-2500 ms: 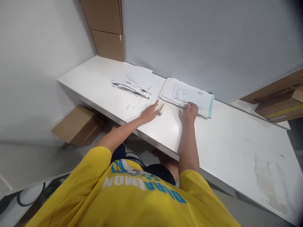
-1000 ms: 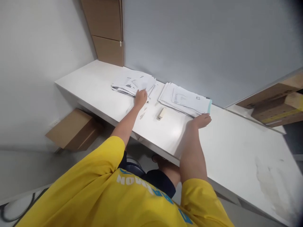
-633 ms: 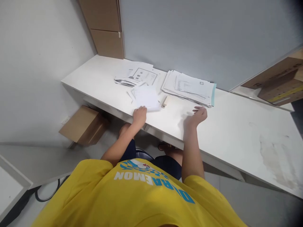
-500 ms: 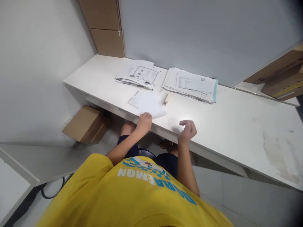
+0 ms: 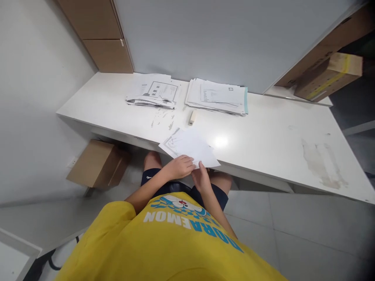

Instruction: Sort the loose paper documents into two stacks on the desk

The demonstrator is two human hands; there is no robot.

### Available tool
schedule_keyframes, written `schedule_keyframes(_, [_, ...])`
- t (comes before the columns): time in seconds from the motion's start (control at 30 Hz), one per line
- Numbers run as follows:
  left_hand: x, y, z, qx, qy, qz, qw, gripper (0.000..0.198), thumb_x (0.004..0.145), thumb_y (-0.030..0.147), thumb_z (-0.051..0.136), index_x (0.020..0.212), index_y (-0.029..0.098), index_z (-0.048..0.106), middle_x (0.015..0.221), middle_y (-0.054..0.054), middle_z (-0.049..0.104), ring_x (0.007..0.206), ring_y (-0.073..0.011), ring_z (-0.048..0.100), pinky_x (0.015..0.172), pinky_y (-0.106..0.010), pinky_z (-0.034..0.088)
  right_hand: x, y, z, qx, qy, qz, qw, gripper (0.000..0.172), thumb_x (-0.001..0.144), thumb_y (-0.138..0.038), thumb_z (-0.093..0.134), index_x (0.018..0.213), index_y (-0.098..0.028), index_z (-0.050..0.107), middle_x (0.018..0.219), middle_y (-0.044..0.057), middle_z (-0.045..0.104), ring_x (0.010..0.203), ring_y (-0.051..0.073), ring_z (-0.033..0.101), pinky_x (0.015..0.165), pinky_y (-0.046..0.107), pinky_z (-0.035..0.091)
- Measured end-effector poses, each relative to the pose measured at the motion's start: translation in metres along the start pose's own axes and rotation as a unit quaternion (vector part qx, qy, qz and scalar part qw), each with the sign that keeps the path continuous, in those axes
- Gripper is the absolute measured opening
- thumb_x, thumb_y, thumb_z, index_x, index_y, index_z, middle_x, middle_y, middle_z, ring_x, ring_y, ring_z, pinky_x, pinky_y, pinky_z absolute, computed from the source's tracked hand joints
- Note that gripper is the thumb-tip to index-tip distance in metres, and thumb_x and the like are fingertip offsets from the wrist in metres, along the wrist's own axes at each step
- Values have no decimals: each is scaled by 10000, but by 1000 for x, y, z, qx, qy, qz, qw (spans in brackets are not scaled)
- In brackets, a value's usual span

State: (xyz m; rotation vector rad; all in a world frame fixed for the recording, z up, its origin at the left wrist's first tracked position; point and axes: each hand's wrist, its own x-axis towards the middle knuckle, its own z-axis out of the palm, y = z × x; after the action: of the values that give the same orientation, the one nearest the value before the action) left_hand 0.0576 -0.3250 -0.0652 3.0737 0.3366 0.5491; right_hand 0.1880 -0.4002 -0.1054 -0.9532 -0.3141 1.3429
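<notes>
Several loose sheets of paper lie fanned over the front edge of the desk, with a patterned border showing on one at the left. My left hand is closed on their near edge, fingers bent over the top. Beside it, my right hand grips the same edge, its thumb on top and its fingers hidden underneath. A small cream object, like a stapler, rests on the desk beyond the sheets.
Two paper piles stand at the back of the white desk: a left pile and a right pile. A cardboard box sits below at the left, another box at the far right. Stains mark the desktop.
My right hand has come from the right, off the paper, to grip the sheets beside my left hand. The sheets have been drawn toward me over the desk edge.
</notes>
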Motion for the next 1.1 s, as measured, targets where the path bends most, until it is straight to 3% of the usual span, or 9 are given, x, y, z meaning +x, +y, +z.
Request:
schedule_keyframes(0.13, [-12, -6, -2, -5, 11, -20, 1000, 231, 1000, 188, 480, 1095, 167, 689, 1091, -87, 739, 1197, -235, 631, 1005, -403, 499, 11, -1, 6, 50, 42, 31, 997, 418, 753, -421, 740, 1136, -270, 662, 1061, -3, 747, 1031, 172, 680, 724, 254, 587])
schedule_keyframes(0.3, [-25, -20, -5, 6, 25, -67, 997, 332, 995, 121, 435, 1243, 169, 651, 1338, -81, 666, 1330, -249, 553, 1115, -439, 437, 21, 1, 3, 19, 73, 27, 997, 403, 699, -342, 794, 1074, -265, 667, 1092, 22, 743, 1000, 210, 695, 721, 316, 627])
schedule_keyframes(0.47, [-28, -21, 0, -42, 69, -109, 991, 377, 984, 118, 388, 1223, 197, 668, 1208, -89, 733, 1245, -214, 625, 1066, -420, 467, 15, 0, 6, 0, 87, 6, 996, 420, 693, -423, 795, 1066, -273, 672, 1128, 23, 739, 1115, 252, 670, 798, 391, 640])
schedule_keyframes(0.63, [-27, -8, 3, -104, 194, -255, 942, 375, 950, 187, 405, 1164, 210, 712, 1070, -102, 769, 981, -215, 725, 901, -389, 542, 7, -9, 8, 1, 40, -30, 999, 448, 773, -588, 710, 1072, -256, 672, 1186, 44, 723, 1219, 269, 624, 913, 451, 608])
schedule_keyframes(0.73, [-18, -10, -3, -210, 351, -380, 829, 312, 953, 272, 462, 1106, 230, 731, 1101, -80, 759, 1053, -223, 701, 964, -377, 534, 6, -11, 4, 7, 50, -29, 998, 485, 750, -580, 740, 1105, -257, 675, 1217, 37, 713, 1188, 264, 641, 936, 457, 601])
schedule_keyframes(0.83, [-10, -31, -10, -355, 518, -486, 608, 264, 932, 326, 547, 1115, 212, 700, 1168, -67, 733, 1145, -214, 663, 1034, -338, 502, 8, -9, -2, -1, 60, -23, 998, 434, 708, -469, 801, 1069, -253, 693, 1183, 17, 726, 1127, 243, 665, 956, 441, 595])
schedule_keyframes(0.93, [-13, -57, -13, -477, 558, -532, 422, 231, 888, 277, 596, 1084, 177, 666, 1130, -84, 738, 1121, -201, 671, 1013, -324, 515, 11, -5, -7, -17, 67, -17, 997, 392, 649, -360, 832, 999, -240, 703, 1099, 23, 751, 1082, 252, 682, 949, 449, 597])
schedule_keyframes(1.0, [-21, -66, -12, -516, 535, -557, 370, 210, 869, 232, 604, 1065, 172, 652, 1103, -93, 743, 1076, -192, 687, 967, -319, 537, 12, -3, -7, -22, 68, -13, 997, 364, 649, -337, 819, 978, -235, 701, 1060, 36, 759, 1085, 270, 684, 935, 464, 601])
schedule_keyframes(1.1, [-33, -59, -7, -523, 511, -571, 374, 193, 864, 236, 619, 1050, 186, 642, 1068, -87, 747, 1002, -172, 706, 882, -291, 554, 12, -1, -5, -17, 67, -2, 998, 333, 656, -320, 801, 961, -236, 698, 1018, 41, 765, 1077, 282, 688, 912, 474, 610])
